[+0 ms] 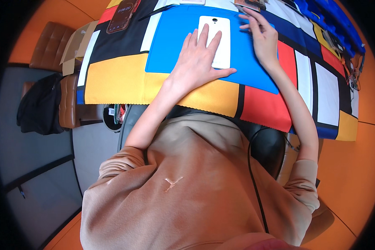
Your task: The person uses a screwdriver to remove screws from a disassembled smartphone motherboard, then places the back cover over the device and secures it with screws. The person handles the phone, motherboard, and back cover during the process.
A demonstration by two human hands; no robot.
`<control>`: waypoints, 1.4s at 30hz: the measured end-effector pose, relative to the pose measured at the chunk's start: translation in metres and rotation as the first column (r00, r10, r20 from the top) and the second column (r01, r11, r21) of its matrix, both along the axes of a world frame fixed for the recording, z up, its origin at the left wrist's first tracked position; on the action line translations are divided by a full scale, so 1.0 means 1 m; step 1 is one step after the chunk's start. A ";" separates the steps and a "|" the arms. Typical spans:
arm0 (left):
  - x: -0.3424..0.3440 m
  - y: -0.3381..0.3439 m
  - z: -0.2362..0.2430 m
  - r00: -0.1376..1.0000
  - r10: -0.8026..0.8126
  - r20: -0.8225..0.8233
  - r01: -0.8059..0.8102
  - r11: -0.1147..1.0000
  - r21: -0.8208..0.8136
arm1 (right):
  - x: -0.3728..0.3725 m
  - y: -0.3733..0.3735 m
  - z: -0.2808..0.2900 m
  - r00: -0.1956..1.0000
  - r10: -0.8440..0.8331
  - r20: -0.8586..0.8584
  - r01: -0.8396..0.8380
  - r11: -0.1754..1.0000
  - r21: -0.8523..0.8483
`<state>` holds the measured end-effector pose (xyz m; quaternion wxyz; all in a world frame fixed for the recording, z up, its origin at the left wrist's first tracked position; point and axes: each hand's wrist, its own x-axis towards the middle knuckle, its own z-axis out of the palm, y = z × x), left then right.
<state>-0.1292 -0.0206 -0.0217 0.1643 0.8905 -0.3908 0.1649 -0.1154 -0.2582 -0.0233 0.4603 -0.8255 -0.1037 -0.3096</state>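
A white phone point(223, 53) lies back side up on a blue mat point(160, 50), its camera lens near the far end. My left hand point(198, 60) rests flat across the phone, fingers spread and thumb stretched to the right, covering part of its near left side. Over the mat's far right part, my right hand point(263, 37) is raised with bent fingers apart. Its fingertips are close to small dark items point(250, 4) at the far edge of the view; I see nothing held between them.
The table is covered by a colour-block cloth point(125, 79). A dark phone with a lit screen point(123, 16) lies far left. Blue bins point(341, 21) and tangled wires point(354, 77) sit at the right edge. A black cable point(254, 183) hangs over my front. Left stands a cardboard box point(73, 48).
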 end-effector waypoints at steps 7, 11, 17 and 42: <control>0.005 0.000 0.009 0.999 0.004 -0.040 -0.004 1.000 0.007 | -0.006 0.021 -0.001 0.999 -0.005 0.039 0.023 0.883 -0.469; 0.011 -0.002 0.012 0.999 0.019 -0.046 -0.022 0.997 -0.074 | -0.002 0.020 -0.005 1.000 -0.025 0.003 0.023 0.839 -0.544; 0.003 0.001 0.007 1.000 0.010 -0.024 -0.013 0.993 -0.118 | -0.003 0.020 -0.006 1.000 -0.009 0.004 0.010 0.847 -0.532; 0.014 0.047 0.023 0.980 -0.112 -0.162 0.104 0.993 -0.058 | -0.021 0.031 0.022 0.987 0.084 -0.134 -0.130 0.916 -0.380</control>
